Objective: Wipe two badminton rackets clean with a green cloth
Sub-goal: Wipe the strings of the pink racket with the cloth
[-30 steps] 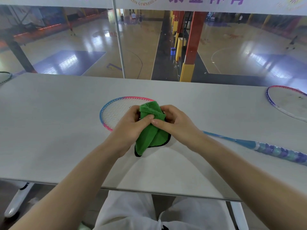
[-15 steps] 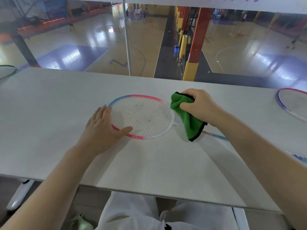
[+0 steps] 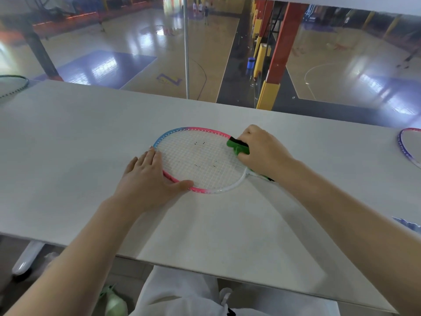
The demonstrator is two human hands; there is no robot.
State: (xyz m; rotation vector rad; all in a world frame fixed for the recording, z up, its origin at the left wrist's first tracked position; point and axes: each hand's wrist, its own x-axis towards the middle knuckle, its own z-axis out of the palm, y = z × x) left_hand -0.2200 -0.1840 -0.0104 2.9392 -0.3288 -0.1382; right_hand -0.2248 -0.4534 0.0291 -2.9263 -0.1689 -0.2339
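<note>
A pink, blue and white badminton racket (image 3: pixel 200 160) lies flat on the white table (image 3: pixel 68 144), head in the middle, with small dark specks on its strings. My left hand (image 3: pixel 148 176) rests flat on the near-left rim of the head, thumb along the frame. My right hand (image 3: pixel 262 151) grips the bunched green cloth (image 3: pixel 238 145) and holds it down on the right side of the head. My right arm covers the shaft; a bit of blue grip (image 3: pixel 409 224) shows at the right edge. A second racket (image 3: pixel 410 144) with a purple and pink frame lies at the far right.
Part of a dark-framed racket head (image 3: pixel 13 86) lies at the table's far left corner. Beyond the table's far edge a glass pane looks down on a sports court. A white table leg (image 3: pixel 27 258) and my lap sit below the near edge.
Both hands held the cloth over the racket; then my left hand went down onto the frame. My right hand carried the cloth to the right and now presses it on the head's right side.
</note>
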